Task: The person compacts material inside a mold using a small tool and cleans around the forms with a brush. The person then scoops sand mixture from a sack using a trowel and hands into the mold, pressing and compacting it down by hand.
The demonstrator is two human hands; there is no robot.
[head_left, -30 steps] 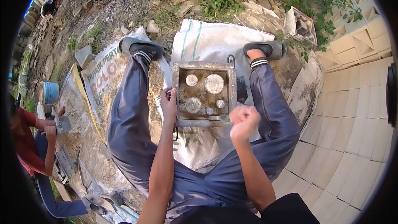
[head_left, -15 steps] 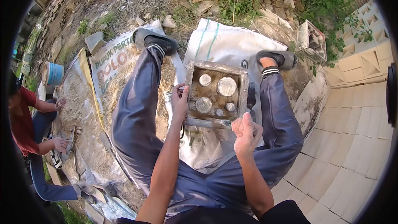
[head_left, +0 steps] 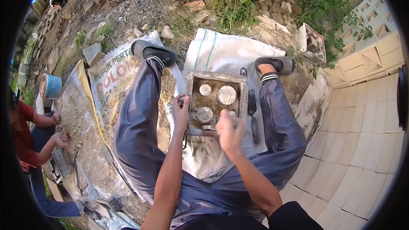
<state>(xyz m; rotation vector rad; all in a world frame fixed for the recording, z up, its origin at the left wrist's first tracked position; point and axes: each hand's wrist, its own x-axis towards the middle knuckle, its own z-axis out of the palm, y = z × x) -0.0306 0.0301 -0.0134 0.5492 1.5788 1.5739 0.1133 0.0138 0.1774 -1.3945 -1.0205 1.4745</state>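
Head view: left hand [head_left: 182, 113] touches gritty square box [head_left: 217, 76] (round discs [head_left: 227, 95] inside).

Rough box [head_left: 217, 76] (matt, gritty), glossy cloth trousers [head_left: 134, 123]

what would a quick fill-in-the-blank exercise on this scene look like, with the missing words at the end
In the square box, the largest disc lies toward the far ____ corner.
The striped sack beyond it is mostly ____.
The bucket stands on the picture's ____ side.
The co-worker's shirt is ____.
Missing words: right; white; left; red
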